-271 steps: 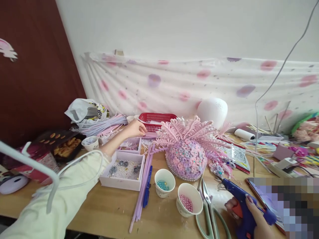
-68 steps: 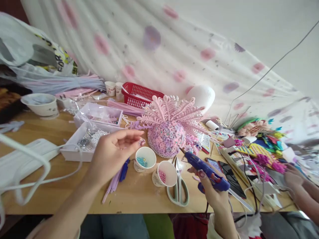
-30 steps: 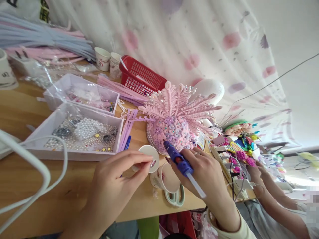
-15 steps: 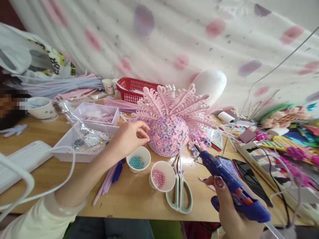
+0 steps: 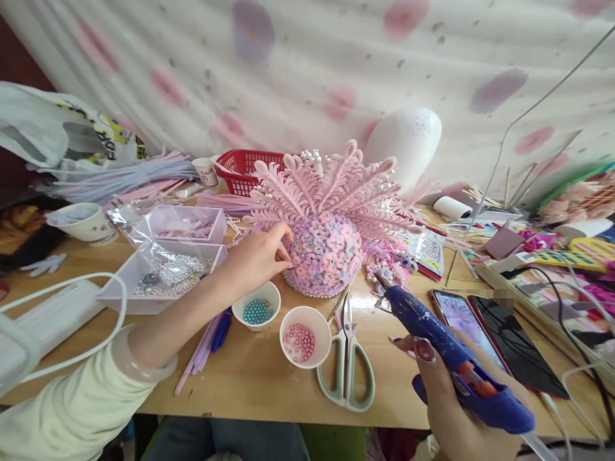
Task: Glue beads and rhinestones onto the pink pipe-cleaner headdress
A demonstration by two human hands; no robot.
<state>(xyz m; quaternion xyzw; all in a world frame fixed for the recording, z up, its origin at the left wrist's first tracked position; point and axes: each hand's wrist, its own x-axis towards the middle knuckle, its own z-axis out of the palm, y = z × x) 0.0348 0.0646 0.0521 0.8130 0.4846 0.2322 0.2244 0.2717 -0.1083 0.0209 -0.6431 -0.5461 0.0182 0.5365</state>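
Note:
In my right hand (image 5: 456, 397) is a blue hot glue gun (image 5: 446, 352), its nozzle angled up and left, short of the flower-covered dome. My left hand (image 5: 266, 253) reaches to the left side of that dome (image 5: 327, 256), thumb and fingers pinched; whatever lies between the fingertips is too small to make out. Pink and lilac flowers with teal and pink beads cover the dome, and pink fuzzy plumes (image 5: 321, 182) fan out behind it. Before it stand a paper cup of teal beads (image 5: 258, 310) and another of pink beads (image 5: 305, 336), with scissors (image 5: 346, 362) beside them.
Left of the cups lie a blue pen (image 5: 221, 331) and lilac stems. Lilac trays (image 5: 115, 301) hold bagged beads. Two phones (image 5: 516, 346) lie to the right. A red basket (image 5: 237, 182) and a white balloon-like form (image 5: 406, 147) stand at the back.
The view has shifted slightly, so the phones show more fully. My left hand stays at the dome's left side with its fingers pinched. The glue gun keeps about the same position.

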